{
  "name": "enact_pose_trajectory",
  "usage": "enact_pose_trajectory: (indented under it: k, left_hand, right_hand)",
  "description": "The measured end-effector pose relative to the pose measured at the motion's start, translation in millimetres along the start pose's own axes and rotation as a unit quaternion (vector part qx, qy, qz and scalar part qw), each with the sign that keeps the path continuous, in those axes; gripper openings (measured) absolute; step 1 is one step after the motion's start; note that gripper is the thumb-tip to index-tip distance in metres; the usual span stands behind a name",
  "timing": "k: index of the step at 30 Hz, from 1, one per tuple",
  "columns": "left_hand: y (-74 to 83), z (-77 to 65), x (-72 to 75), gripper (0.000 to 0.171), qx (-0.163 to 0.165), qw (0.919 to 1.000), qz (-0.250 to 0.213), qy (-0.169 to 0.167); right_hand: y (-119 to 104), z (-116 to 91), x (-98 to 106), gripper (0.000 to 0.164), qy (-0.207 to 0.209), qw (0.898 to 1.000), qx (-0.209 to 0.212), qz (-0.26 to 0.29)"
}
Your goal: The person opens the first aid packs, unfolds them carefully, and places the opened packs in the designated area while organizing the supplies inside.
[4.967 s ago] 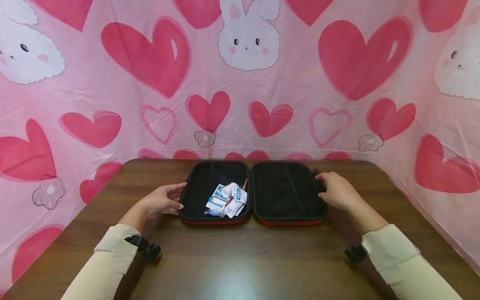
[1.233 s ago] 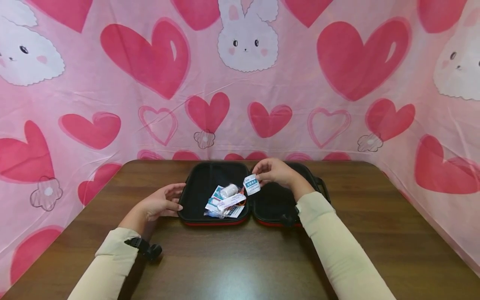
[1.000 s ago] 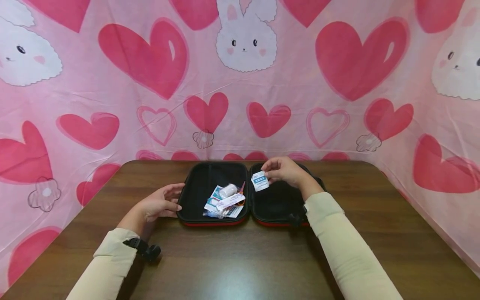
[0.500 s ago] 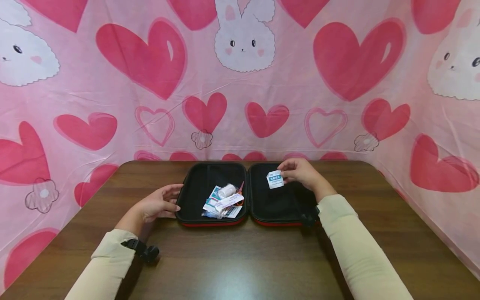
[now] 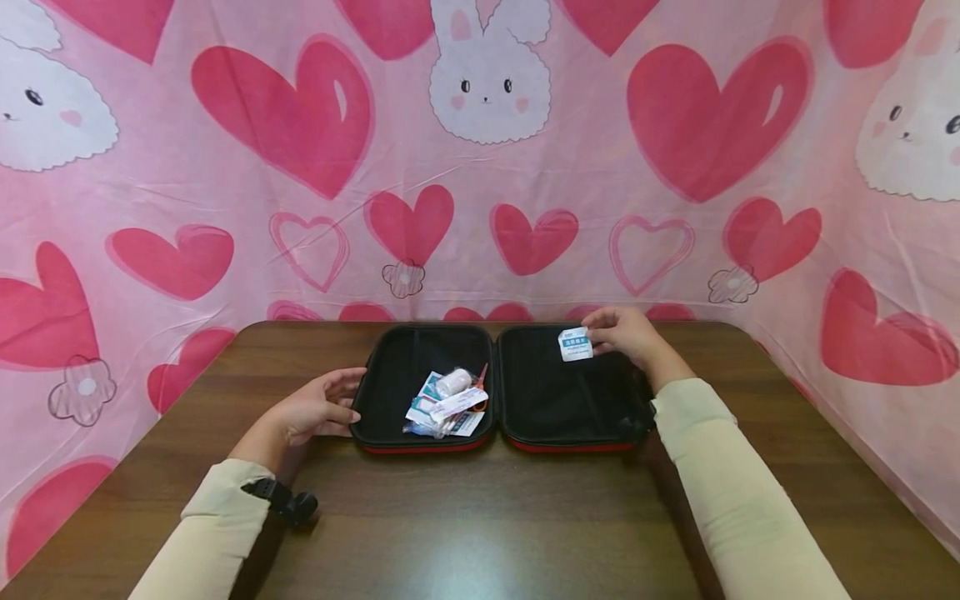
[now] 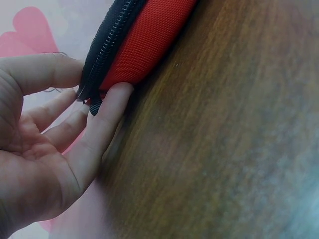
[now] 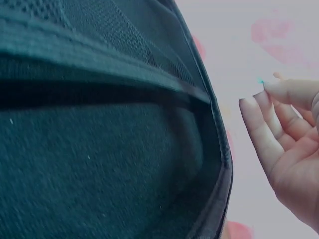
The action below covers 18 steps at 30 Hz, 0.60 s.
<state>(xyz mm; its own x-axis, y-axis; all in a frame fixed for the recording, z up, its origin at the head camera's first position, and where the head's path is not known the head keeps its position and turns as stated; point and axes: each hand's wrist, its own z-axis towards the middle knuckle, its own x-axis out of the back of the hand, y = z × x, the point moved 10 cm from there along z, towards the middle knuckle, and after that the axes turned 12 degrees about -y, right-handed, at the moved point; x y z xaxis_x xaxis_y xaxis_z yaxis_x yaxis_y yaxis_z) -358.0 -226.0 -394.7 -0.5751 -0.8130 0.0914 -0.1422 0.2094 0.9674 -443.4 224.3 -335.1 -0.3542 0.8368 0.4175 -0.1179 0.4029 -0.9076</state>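
By the open case (image 5: pixel 551 408), my right hand (image 5: pixel 626 337) pinches a white packet (image 5: pixel 576 345); my left hand (image 5: pixel 318 408) holds the case.

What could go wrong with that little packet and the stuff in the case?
The packet might slip, because the right hand pinches it only near its edge. What look like orange scissors lie in the loose pile and could poke someone. If the left hand tugs the case, the pile might slide.
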Motion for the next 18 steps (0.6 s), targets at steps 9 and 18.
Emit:
enact_pose_trajectory:
  k: [9, 18]
  left_hand:
    - [-0.1, 1.5, -0.3, 0.082, -0.002, 1.0, -0.001, -0.005]
    - [-1.5, 1.3, 0.8, 0.082, -0.002, 1.0, -0.001, -0.003]
  right_hand:
    - [11.2, 4.8, 16.0, 0.025, 0.035, 0.998, -0.047, -0.039]
    - [24.6, 12.6, 24.8, 0.022, 0.05, 0.996, -0.072, -0.031]
